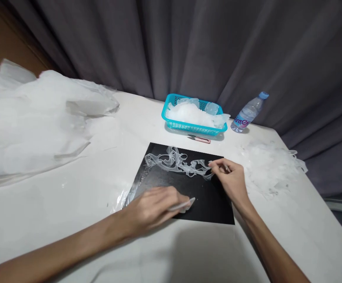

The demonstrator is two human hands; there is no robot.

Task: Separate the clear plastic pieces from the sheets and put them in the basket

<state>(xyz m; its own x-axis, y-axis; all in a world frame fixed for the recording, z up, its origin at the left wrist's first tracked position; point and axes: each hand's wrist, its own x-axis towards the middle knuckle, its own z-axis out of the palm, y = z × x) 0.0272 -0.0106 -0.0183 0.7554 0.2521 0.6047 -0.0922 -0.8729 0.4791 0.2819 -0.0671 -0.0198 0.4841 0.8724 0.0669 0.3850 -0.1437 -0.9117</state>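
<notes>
My left hand (156,206) is closed around a small folded piece of sheer white fabric (187,204), low over a black board (204,210). A curly tangle of translucent white fabric strips (178,161) lies across the upper part of the board. At the tangle's right end, my right hand (231,177) pinches a strip between thumb and finger. Its other fingers are curled, and a thin pale thing shows by them that I cannot make out.
A turquoise basket (194,129) of white fabric pieces stands at the back, with thread snips (199,139) before it and a water bottle (249,114) beside it. White sheer fabric (35,122) covers the table's left; a heap of scraps (271,169) lies right.
</notes>
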